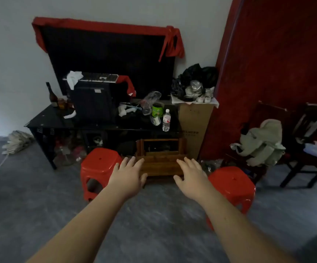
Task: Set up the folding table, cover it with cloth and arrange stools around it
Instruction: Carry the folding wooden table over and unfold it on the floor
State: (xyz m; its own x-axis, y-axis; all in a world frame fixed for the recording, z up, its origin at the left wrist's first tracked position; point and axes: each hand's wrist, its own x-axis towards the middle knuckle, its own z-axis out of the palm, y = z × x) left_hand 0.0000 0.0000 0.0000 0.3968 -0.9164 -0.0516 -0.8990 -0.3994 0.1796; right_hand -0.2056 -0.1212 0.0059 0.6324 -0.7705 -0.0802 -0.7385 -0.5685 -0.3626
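Hands spread open, empty: left hand (pixel 128 176), right hand (pixel 191 178) reach toward folded wooden table (pixel 160 158) at 12 o'clock, likely to lift it; red stools (pixel 99 164) flank it

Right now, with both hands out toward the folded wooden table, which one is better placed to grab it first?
Neither clearly; probably both together. The left hand and right hand are open, level, and spread over opposite ends of the folded wooden table, between the two red stools.
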